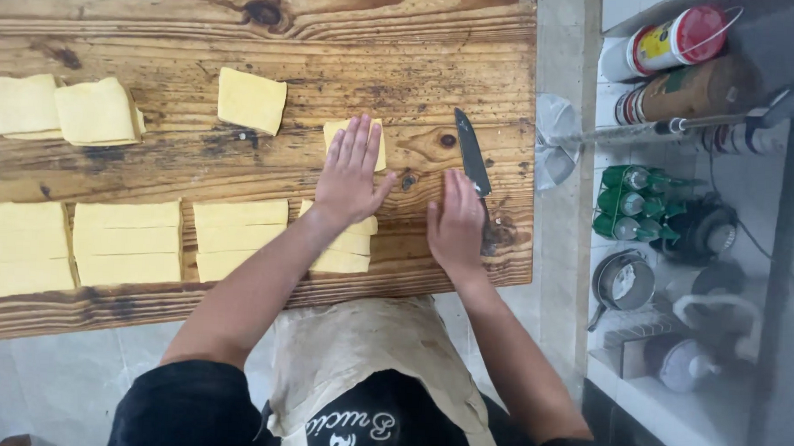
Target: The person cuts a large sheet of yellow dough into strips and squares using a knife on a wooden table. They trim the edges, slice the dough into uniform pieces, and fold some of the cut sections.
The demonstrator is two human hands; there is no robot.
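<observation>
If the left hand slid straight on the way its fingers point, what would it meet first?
The left hand lies flat on a yellow dough square, fingers pointing up the wooden board. Past that square's far edge, only bare board shows, so the way looks free.

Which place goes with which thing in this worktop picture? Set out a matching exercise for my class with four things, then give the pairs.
Things:
1. left hand
2. right hand
3. knife
4. green bottles

Places:
A. lying on the wooden board, blade pointing away from the person
B. on the shelf beside the board
C. flat on a yellow dough square
D. resting on the bare wood beside the knife handle

Pairs: 1-C, 2-D, 3-A, 4-B
</observation>
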